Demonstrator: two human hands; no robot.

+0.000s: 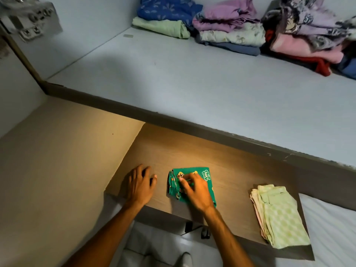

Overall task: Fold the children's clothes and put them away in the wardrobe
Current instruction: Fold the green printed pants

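Observation:
A small green printed garment (206, 175), folded into a square, lies on the lower wooden wardrobe shelf (231, 170). My right hand (194, 191) rests flat on top of it, fingers spread and pressing down. To its left, my left hand (139, 183) lies open on the bare shelf, holding nothing and apart from the garment. A folded pale green and cream checked stack (279, 216) sits on the same shelf at the right.
The upper shelf (173, 78) carries folded piles at the back: blue and light green (165, 18), purple, cream and blue (231, 29), and pink, red and patterned clothes (308, 41). A white bed sheet (331, 228) shows at lower right. The wardrobe side wall (57, 151) stands left.

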